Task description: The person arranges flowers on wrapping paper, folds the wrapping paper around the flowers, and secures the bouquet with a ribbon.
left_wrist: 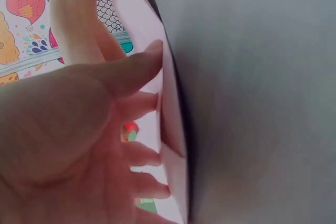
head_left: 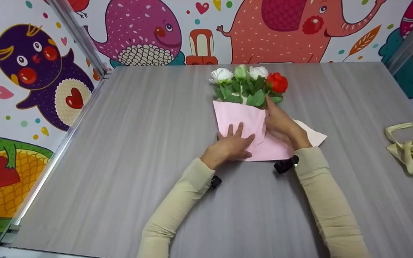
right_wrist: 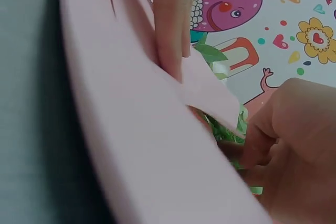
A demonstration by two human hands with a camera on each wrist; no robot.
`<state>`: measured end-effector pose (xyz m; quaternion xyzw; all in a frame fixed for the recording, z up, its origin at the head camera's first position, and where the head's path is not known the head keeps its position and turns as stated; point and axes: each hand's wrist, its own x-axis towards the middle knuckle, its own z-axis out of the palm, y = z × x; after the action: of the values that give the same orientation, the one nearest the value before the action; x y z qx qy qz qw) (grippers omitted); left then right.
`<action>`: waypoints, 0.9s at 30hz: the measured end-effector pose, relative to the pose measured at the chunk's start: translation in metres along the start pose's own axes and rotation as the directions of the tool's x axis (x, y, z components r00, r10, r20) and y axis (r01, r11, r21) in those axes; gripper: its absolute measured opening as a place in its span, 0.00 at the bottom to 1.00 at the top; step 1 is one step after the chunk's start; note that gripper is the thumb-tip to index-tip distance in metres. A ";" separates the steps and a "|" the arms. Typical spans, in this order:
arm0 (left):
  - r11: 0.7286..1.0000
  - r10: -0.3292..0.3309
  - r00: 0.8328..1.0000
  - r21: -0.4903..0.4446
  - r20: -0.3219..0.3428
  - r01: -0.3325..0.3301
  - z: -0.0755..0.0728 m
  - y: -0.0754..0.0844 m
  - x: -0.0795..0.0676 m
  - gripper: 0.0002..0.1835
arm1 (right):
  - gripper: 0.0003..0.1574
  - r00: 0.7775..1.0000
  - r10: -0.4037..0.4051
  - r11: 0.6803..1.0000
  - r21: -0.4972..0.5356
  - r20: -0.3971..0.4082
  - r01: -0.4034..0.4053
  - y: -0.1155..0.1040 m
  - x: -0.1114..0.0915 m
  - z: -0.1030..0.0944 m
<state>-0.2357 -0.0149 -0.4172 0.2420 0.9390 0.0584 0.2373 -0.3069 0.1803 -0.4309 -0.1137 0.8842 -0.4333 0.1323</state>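
Centrally, toward the far edge of the grey table (head_left: 120,143), a bunch of flowers (head_left: 250,86) is seen lying with its blooms pointed away: two white, one pale green and one red, set among green leaves. Its lower part is covered by pink paper (head_left: 240,113), folded over from the front, with a paler corner spread out at the right. The paper is pressed by the left hand (head_left: 232,145), whose fingers are spread wide and laid flat on the fold. At the paper's right edge the right hand (head_left: 283,123) is placed, its forefinger stretched to the leaves and its other fingers bent; whether anything is pinched there cannot be told. Both arms are covered by cream sleeves (head_left: 330,193). Well apart, at the right, a cream ribbon (head_left: 409,148) is left looped on the table. Behind, the wall (head_left: 206,19) is decorated with cartoon animals.
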 end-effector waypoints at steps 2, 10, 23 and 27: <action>1.000 0.006 1.000 0.006 -0.007 -0.005 0.000 0.000 0.000 0.36 | 0.52 1.000 -0.017 1.000 -0.005 -0.011 0.017 -0.001 0.000 -0.002; 1.000 0.003 1.000 -0.006 0.002 -0.003 -0.001 -0.002 0.000 0.36 | 0.47 1.000 -0.025 0.997 -0.077 0.008 0.026 -0.022 -0.011 -0.019; 1.000 0.006 0.999 -0.009 0.036 -0.005 0.000 -0.003 -0.001 0.35 | 0.42 0.983 -0.085 0.908 -0.394 0.166 0.145 -0.014 -0.079 -0.038; 0.999 0.025 0.999 -0.021 0.048 -0.024 0.000 -0.002 0.000 0.35 | 0.47 0.973 -0.068 0.869 -0.465 0.222 0.167 -0.005 -0.096 -0.035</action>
<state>-0.2365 -0.0172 -0.4176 0.2523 0.9293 0.0650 0.2617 -0.2280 0.2332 -0.3929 -0.2394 0.9377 -0.1940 0.1605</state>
